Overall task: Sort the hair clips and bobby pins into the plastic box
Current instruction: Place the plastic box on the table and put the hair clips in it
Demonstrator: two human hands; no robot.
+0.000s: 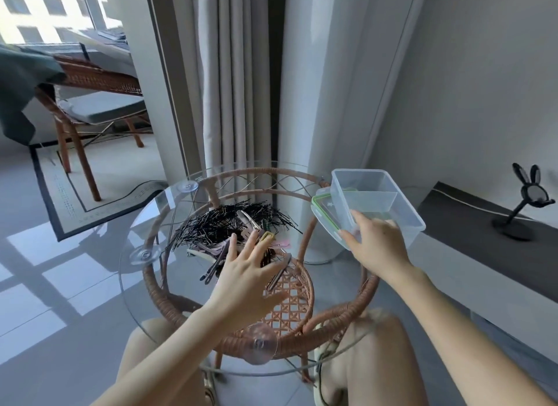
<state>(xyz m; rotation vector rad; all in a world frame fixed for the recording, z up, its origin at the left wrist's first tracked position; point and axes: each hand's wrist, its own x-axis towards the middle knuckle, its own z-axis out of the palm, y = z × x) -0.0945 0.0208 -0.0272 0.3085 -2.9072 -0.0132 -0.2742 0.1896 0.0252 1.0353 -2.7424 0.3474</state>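
A clear plastic box (389, 194) with an inner divider is held tilted above the table's right edge. My right hand (377, 242) grips its near wall, thumb inside. Under the box lies its green-rimmed lid (321, 207). A heap of black bobby pins (217, 222) covers the middle of the round glass table (142, 233). Pink, beige and dark hair clips (211, 250) lie at the heap's near side. My left hand (250, 272) hovers over the clips with fingers spread, holding nothing.
The glass top rests on a rattan frame (290, 297) with suction cups. A dark bench with a bunny-eared mirror stand (527, 200) is at the right. A rattan chair (90, 103) and rug are at the back left. My knees are under the table.
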